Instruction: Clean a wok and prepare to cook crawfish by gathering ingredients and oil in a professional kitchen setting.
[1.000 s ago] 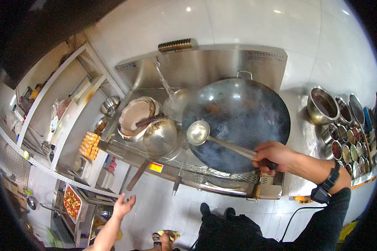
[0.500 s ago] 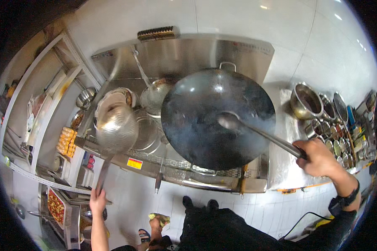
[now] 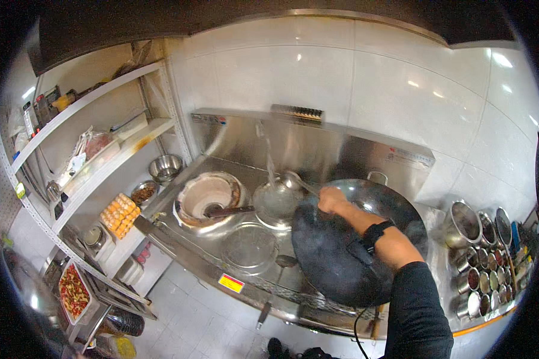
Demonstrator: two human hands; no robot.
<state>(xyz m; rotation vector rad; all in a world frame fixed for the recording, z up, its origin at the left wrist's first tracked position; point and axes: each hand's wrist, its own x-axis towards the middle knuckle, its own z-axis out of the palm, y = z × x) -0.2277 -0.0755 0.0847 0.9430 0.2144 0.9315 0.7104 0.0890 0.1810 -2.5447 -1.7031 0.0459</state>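
Far left: wire shelving [image 3: 96,149] with jars and bags; a tray of chopped red and green food [image 3: 73,290] sits low beside it. A block of eggs [image 3: 120,214] rests on the lower shelf, with a small dish of dark bits [image 3: 144,192] and an empty steel bowl [image 3: 165,168] behind it.

On the steel range [image 3: 233,281]: a worn burner well [image 3: 209,197] with a dark-handled tool lying across its rim. Just in front, a round mesh strainer [image 3: 249,246] lies flat on the counter. A second ladle [image 3: 279,269] hangs its handle over the front edge.

Centre: a thin stream of water [image 3: 270,161] falls from the tap at the backsplash into a steel basin [image 3: 276,203]. Your right hand [image 3: 332,200] is clenched around the handle of a ladle [image 3: 293,179], whose bowl sits at the basin's far rim, right by the stream. You wear a dark watch on that wrist and a black sleeve.

Your forearm crosses over the big black wok [image 3: 341,251], which sits just right of the basin, looks empty and is tipped toward the front edge.

Right: a steel pot [image 3: 464,222], then a cluster of small seasoning tins [image 3: 491,272] packed close together.

Your left hand is out of view; I cannot tell its state.
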